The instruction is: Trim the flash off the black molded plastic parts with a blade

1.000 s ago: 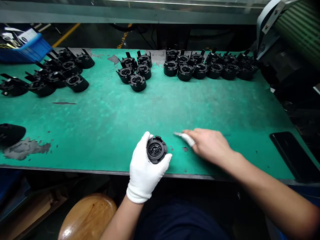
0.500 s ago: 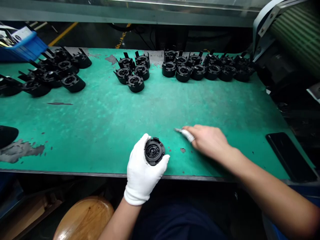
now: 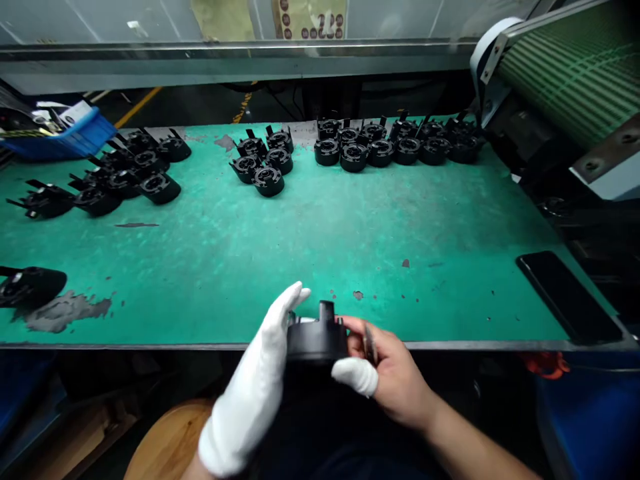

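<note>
In front of my body, just past the table's near edge, a black round plastic housing (image 3: 316,341) is held side-on, with a short tab standing up from its rim. My left hand (image 3: 260,373), in a white glove, is closed against its left side. My right hand (image 3: 395,373) is bare except for a white cover on the thumb, and it grips the housing's right side. A small metal tool (image 3: 370,344), perhaps a blade, sits among the right fingers. Its exact kind is hard to make out.
Similar black housings stand in groups at the back right (image 3: 380,152), back middle (image 3: 267,180) and left (image 3: 159,187). Another housing (image 3: 37,287) lies at the near left. A black phone (image 3: 570,297), a blue bin (image 3: 65,143), a green conveyor belt (image 3: 570,73) and a wooden stool (image 3: 170,443) surround me.
My right hand has come left from over the table and now grips the housing. The housing moved toward my body and turned from face-up to side-on. The camera view has tilted up.
</note>
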`<move>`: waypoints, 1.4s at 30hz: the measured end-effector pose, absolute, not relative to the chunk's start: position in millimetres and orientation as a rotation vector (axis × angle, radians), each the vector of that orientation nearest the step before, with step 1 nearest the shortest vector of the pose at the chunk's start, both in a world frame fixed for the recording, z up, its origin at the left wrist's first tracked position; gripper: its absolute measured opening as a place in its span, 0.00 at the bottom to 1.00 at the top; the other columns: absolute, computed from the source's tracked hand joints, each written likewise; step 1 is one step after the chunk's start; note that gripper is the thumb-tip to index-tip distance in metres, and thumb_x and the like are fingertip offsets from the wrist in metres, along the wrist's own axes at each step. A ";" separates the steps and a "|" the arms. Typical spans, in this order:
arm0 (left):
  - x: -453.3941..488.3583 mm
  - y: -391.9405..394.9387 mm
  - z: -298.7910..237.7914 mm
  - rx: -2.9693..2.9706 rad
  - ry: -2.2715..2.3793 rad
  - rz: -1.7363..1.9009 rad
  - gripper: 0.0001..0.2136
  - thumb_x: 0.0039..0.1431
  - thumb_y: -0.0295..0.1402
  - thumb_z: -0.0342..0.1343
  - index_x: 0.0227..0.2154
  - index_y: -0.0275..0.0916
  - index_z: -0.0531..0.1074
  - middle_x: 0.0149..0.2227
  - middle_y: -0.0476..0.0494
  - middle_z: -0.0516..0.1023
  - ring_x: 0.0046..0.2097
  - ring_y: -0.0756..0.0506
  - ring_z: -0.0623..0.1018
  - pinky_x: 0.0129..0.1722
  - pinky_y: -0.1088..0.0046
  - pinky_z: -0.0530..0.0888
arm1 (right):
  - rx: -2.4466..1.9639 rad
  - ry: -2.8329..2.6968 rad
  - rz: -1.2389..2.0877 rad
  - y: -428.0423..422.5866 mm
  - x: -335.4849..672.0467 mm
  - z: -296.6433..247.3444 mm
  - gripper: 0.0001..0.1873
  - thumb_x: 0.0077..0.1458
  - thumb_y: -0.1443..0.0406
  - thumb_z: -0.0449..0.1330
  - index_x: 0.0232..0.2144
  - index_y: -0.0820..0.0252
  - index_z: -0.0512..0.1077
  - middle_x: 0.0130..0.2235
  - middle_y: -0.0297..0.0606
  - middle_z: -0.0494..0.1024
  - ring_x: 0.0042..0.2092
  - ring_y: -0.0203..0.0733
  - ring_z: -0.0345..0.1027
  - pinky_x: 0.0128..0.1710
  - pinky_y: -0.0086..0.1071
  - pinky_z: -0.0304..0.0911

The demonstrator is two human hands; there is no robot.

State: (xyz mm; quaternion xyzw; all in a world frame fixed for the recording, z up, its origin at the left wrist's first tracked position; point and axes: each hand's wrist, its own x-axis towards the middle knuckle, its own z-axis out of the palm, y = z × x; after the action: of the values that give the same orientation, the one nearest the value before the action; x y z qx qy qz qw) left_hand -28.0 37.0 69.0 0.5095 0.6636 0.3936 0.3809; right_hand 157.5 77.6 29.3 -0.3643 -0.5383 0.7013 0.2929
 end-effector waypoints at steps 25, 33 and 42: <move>0.4 16.1 8.1 1.688 2.146 1.072 0.13 0.66 0.35 0.52 0.50 0.42 0.73 0.48 0.41 0.75 0.53 0.39 0.73 0.64 0.48 0.63 | -1.154 -1.186 2.101 43.4 171.1 -11.3 0.24 0.67 0.50 0.48 0.30 0.58 0.74 0.27 0.33 0.66 0.32 0.41 0.58 0.36 0.34 0.59; 1.8 15.9 5.4 1.707 2.101 1.137 0.13 0.66 0.37 0.51 0.51 0.43 0.73 0.46 0.40 0.76 0.51 0.38 0.75 0.61 0.42 0.66 | -1.219 -1.236 2.087 51.5 166.1 -10.0 0.21 0.68 0.53 0.48 0.29 0.57 0.70 0.29 0.33 0.67 0.34 0.41 0.59 0.38 0.35 0.59; 0.1 19.9 2.4 1.717 2.112 1.140 0.12 0.65 0.34 0.52 0.49 0.41 0.73 0.47 0.40 0.76 0.52 0.39 0.74 0.62 0.47 0.65 | -1.218 -1.192 1.948 37.6 167.4 -8.3 0.16 0.68 0.55 0.51 0.38 0.58 0.73 0.27 0.30 0.64 0.29 0.36 0.57 0.31 0.32 0.54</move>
State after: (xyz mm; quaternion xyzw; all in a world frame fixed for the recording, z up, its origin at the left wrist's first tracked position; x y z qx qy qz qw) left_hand 0.1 19.9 2.4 0.5792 0.7125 0.3845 0.0953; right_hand 167.4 37.6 -8.3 -0.4528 -0.4431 0.7239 0.2730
